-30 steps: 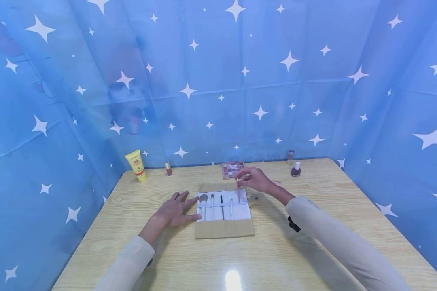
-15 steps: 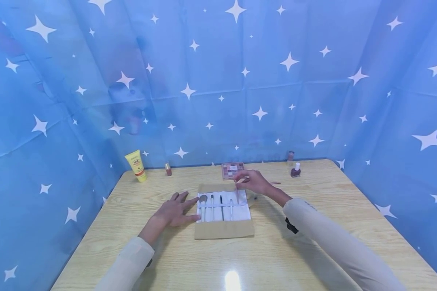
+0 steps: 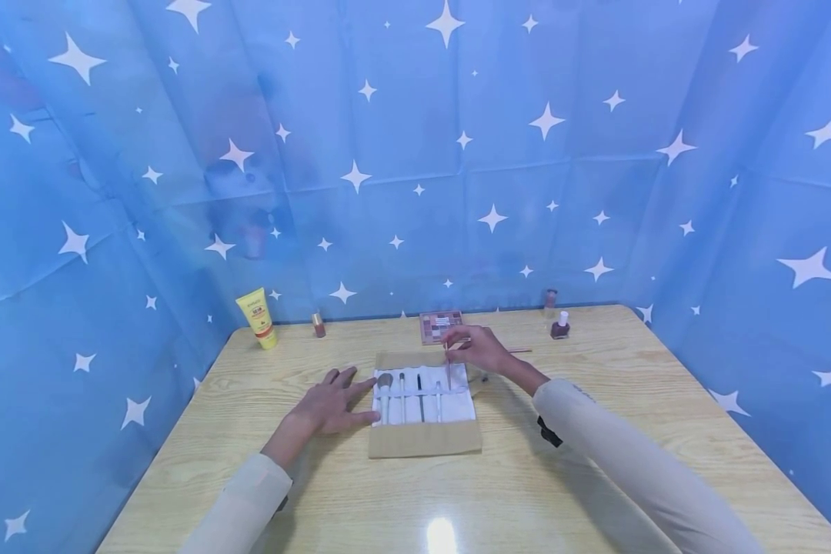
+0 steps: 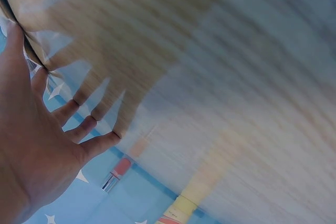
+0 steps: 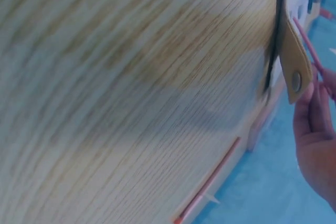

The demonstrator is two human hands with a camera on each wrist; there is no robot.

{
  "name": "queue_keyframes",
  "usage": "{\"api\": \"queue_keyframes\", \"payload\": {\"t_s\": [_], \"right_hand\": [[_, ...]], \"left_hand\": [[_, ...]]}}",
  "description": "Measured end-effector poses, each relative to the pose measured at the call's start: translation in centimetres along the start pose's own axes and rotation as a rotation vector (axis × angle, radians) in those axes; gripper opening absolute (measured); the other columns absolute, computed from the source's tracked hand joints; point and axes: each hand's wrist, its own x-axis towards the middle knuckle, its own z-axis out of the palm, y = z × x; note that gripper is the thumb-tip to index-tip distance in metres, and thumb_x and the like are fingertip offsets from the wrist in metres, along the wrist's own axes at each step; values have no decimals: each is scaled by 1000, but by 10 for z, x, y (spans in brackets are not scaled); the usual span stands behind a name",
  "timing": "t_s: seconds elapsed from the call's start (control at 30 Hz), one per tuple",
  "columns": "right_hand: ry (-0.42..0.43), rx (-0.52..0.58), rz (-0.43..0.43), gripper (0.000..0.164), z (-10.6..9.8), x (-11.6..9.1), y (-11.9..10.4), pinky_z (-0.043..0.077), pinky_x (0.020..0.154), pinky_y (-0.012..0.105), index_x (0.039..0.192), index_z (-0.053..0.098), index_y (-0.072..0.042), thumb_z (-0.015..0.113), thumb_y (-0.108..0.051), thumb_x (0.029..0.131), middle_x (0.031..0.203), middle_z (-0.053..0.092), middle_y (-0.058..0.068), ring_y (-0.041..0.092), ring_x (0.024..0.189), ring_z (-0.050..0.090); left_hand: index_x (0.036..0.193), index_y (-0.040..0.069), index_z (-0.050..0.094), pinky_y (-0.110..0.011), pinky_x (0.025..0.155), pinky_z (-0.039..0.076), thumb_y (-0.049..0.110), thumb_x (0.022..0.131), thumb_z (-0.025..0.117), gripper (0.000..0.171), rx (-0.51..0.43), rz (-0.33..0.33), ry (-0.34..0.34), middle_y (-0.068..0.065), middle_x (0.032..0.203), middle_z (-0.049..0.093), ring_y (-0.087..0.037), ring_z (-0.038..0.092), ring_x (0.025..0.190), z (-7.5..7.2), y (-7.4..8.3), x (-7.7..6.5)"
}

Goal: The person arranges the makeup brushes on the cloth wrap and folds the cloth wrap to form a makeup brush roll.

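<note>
The person's right hand (image 3: 479, 348) pinches a slim pink stick (image 3: 448, 375) between thumb and fingertips, holding it nearly upright over the right part of the case (image 3: 425, 441), its lower end down at the white band (image 3: 422, 392); whether that end sits behind the band is too small to tell. The left hand (image 3: 328, 404) lies with its fingers spread wide and grips nothing, thumb and forefinger tips touching the case's left edge. The case lies open on the table (image 3: 402, 500), a flat rectangle with tan flaps at the near and far ends and a creased white cloth lining between them. Four brushes stand in a row under the band: a broad, fluffy one (image 3: 385, 400) at the left, then slimmer ones, one dark (image 3: 420, 398). A tan tab (image 5: 295, 72) with a round metal snap juts from the case's right side, near the right hand. The table is pale, glossy and wood-grained. Toward its far edge are a flat, square-celled palette (image 3: 432, 327), partly behind the right hand, and a thin pink rod (image 5: 210, 179).
</note>
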Motion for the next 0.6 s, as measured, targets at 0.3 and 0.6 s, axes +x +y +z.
{"api": "queue_keyframes", "payload": {"t_s": [0.3,0.6], "right_hand": [[-43,-20,2,28,1,-2,2,62,84,36,117,69,8,77,3,91,108,74,21,34,101,72],[-190,-68,-31,25,2,-9,4,61,84,33,118,70,8,73,-1,96,109,76,20,32,102,74]], "left_hand": [[162,35,37,-73,112,31,80,93,47,83,-4,5,2,-16,170,25,-47,22,154,-1,0,-1],[162,37,37,-73,113,31,80,93,47,82,-3,-3,-1,-15,170,25,-47,22,154,0,-1,0]]}}
